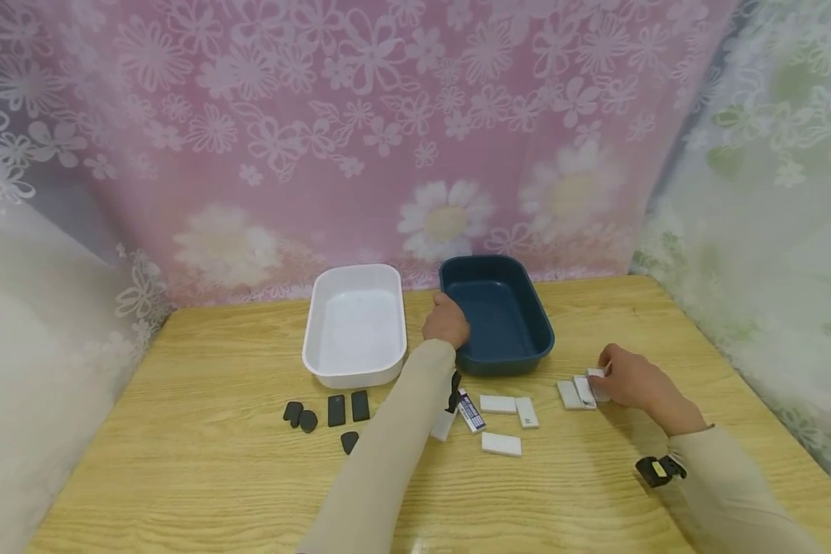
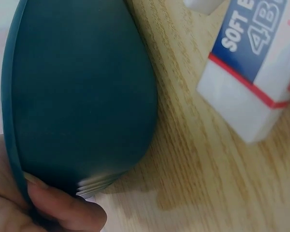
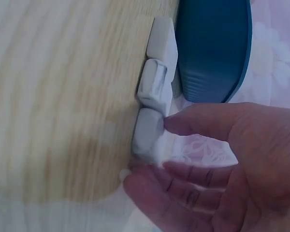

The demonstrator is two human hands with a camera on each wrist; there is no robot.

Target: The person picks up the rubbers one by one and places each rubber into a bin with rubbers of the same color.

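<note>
My left hand [image 1: 446, 322] grips the left rim of a dark blue plastic basin [image 1: 504, 362]. In the left wrist view, fingers curl over the edge of this basin [image 2: 82, 87]. On the right, my right hand [image 1: 633, 378] pinches a white eraser [image 3: 148, 133] between thumb and fingers, at the right end of a row. Two more white erasers lie beside it, the middle one [image 3: 152, 84] and the far one [image 3: 160, 41]. A sleeved eraser [image 1: 472, 412], printed in blue, lies near my left wrist.
A white basin [image 1: 355, 381] stands left of the blue one. Several white erasers [image 1: 502, 444] lie in front of the blue basin. Black pieces lie further left, among them two rectangular blocks [image 1: 335, 410] and rounded ones [image 1: 308, 421]. Floral cloth [image 1: 388, 154] hangs behind the wooden table [image 1: 180, 462].
</note>
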